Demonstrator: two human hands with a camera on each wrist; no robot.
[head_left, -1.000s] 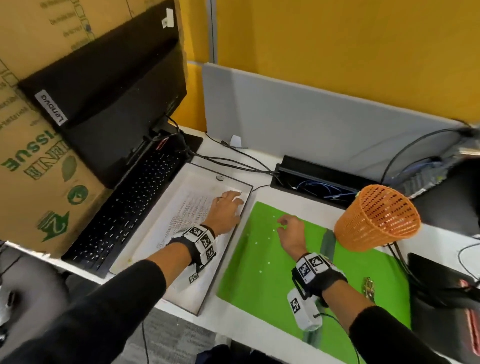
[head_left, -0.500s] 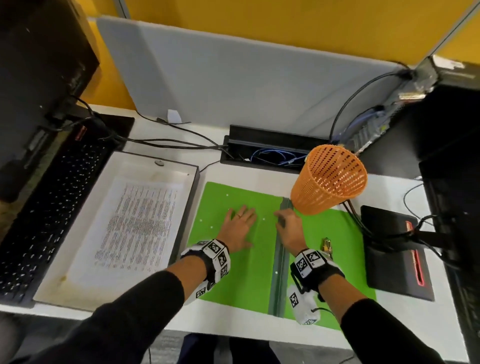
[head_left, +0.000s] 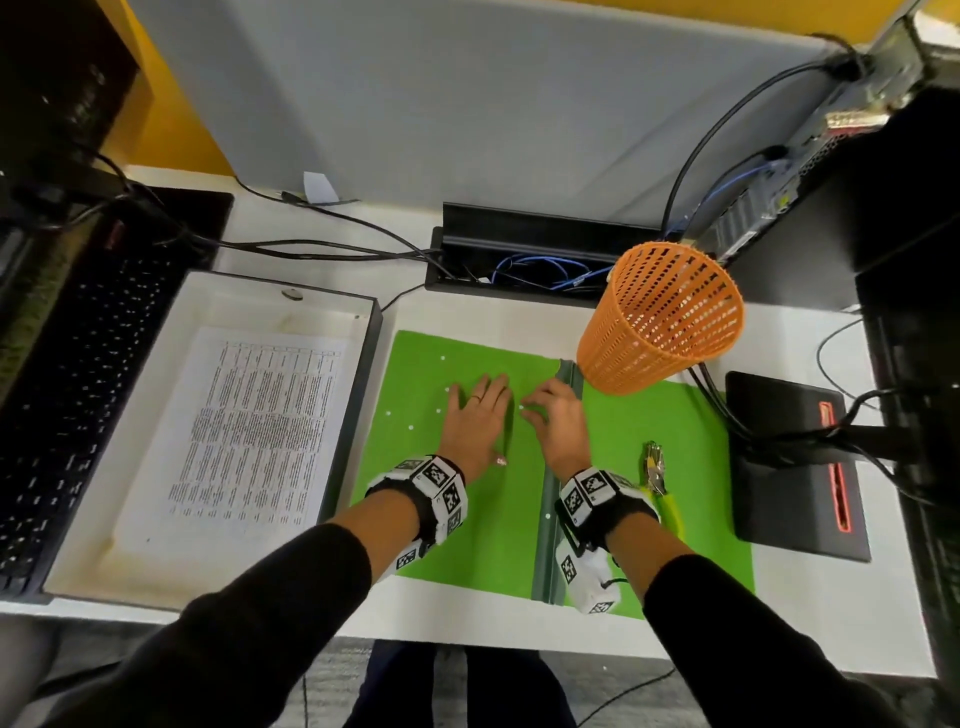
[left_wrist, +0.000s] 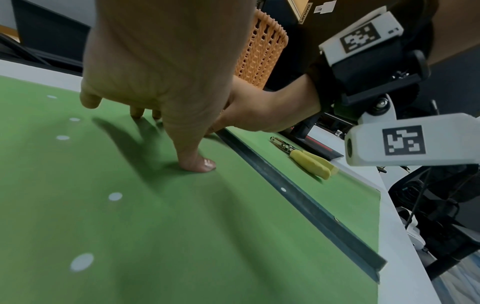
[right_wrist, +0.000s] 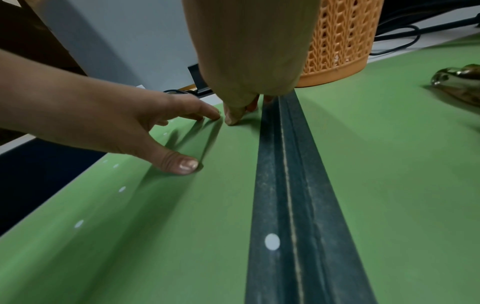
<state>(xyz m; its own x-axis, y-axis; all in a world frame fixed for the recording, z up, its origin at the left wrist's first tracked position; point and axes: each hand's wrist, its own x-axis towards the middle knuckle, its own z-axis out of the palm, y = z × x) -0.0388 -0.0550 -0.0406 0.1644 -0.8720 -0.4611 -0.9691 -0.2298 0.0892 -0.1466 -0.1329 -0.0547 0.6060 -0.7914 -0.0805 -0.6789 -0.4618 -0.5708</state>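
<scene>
An open green folder (head_left: 457, 519) with a dark spine (head_left: 545, 530) lies on the desk, strewn with several small white paper dots (head_left: 410, 427). My left hand (head_left: 478, 421) rests flat on its left half, fingers straight and thumb tip (left_wrist: 200, 164) pressed down. My right hand (head_left: 556, 426) sits just left of the spine, its fingers curled and the tips bunched with the thumb (right_wrist: 233, 119) on the green surface. A dot lies by those tips; whether one is pinched is hidden.
An orange mesh basket (head_left: 660, 317) stands on the folder's far right corner. A yellow-handled hole punch (head_left: 657, 478) lies on the right half. A white tray with a printed sheet (head_left: 249, 426) and a keyboard (head_left: 67, 395) are left; cables and a black monitor base (head_left: 795, 467) are right.
My left hand left the printed sheet in the tray and came to rest flat on the green folder. The head view swung right and down. The right hand stayed near the spine.
</scene>
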